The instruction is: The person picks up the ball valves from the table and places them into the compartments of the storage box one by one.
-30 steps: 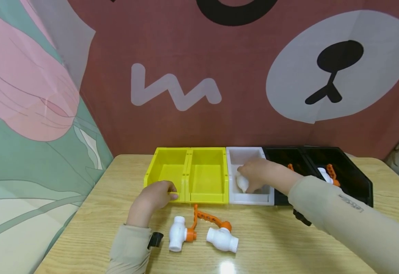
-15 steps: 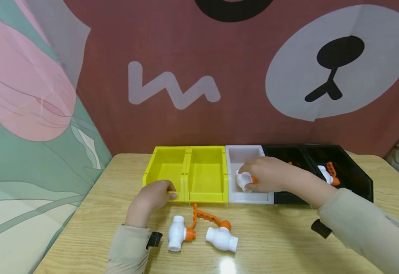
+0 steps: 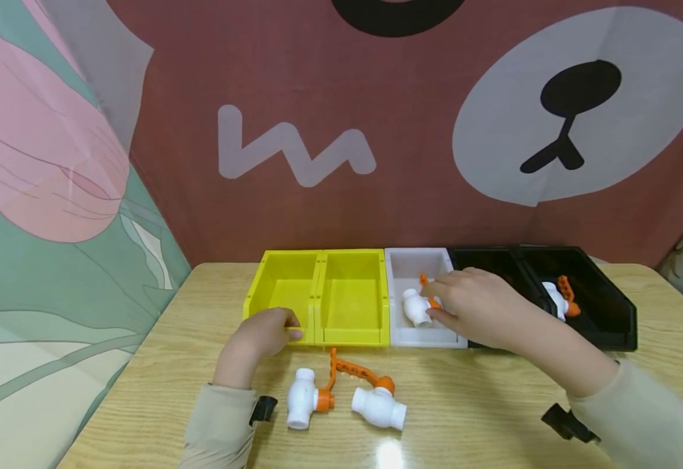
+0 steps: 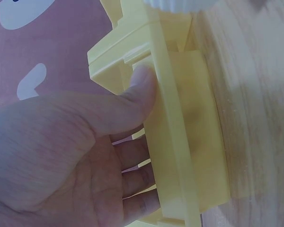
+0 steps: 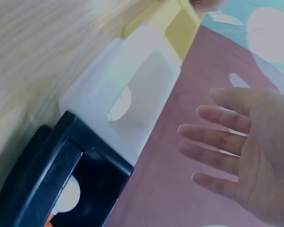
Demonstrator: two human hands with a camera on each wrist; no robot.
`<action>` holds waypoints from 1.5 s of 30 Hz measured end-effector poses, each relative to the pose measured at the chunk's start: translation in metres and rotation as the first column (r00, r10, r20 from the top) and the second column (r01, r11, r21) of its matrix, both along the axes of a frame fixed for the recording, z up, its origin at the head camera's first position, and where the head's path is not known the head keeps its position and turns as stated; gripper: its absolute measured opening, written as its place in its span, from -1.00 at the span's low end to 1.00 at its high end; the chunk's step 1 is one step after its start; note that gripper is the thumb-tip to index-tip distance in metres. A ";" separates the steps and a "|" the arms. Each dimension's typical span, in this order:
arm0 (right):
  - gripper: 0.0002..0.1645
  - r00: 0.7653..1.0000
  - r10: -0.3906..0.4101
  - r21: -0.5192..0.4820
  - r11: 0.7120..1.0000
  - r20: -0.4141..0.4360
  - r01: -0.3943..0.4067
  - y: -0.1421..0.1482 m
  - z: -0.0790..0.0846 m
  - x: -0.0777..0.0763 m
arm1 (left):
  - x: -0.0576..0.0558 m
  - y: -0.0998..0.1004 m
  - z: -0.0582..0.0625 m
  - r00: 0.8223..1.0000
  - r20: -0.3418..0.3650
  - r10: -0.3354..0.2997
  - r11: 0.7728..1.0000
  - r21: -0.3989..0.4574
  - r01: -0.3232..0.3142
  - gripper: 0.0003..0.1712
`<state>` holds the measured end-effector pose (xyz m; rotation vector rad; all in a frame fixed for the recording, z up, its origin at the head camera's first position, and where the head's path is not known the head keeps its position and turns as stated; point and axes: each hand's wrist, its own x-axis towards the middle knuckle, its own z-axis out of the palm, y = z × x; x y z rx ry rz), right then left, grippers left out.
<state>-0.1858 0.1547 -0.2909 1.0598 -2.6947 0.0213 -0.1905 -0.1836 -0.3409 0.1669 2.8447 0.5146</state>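
Note:
My left hand [image 3: 262, 335] grips the front wall of the left yellow bin [image 3: 288, 293]. In the left wrist view its thumb presses one side of that wall [image 4: 168, 142], with the fingers behind. A white ball valve [image 3: 416, 308] with an orange handle lies in the white bin [image 3: 429, 337]. Over this bin's right side is my right hand [image 3: 482, 303], fingertips close to the valve. The right wrist view shows the right hand [image 5: 255, 142] with fingers spread and nothing held. Two more ball valves, one on the left [image 3: 302, 398] and one on the right [image 3: 379, 408], lie on the table.
A second yellow bin [image 3: 354, 293] stands between the left yellow bin and the white one. Two black bins adjoin on the right; the far right one [image 3: 605, 303] holds a white valve with an orange handle [image 3: 557, 299]. A printed cloth [image 3: 341, 215] hangs behind the table.
My right hand has let go of the valve in the white bin and drawn back to the right, uncovering its orange handle. The left hand keeps its grip.

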 end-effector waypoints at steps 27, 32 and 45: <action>-0.60 0.940 -0.292 -0.217 0.920 0.175 0.327 0.061 0.013 0.035 | -0.002 -0.002 -0.001 0.999 0.032 0.026 0.999 0.018 -0.026 -0.76; -0.56 0.928 -0.325 -0.221 0.906 0.185 0.361 0.072 0.014 0.036 | -0.003 -0.001 -0.003 0.999 0.036 0.028 0.999 0.022 -0.029 -0.75; -0.56 0.896 -0.401 -0.246 0.864 0.188 0.439 0.105 0.009 0.029 | -0.003 -0.002 -0.003 0.999 0.043 0.026 1.000 0.015 -0.027 -0.73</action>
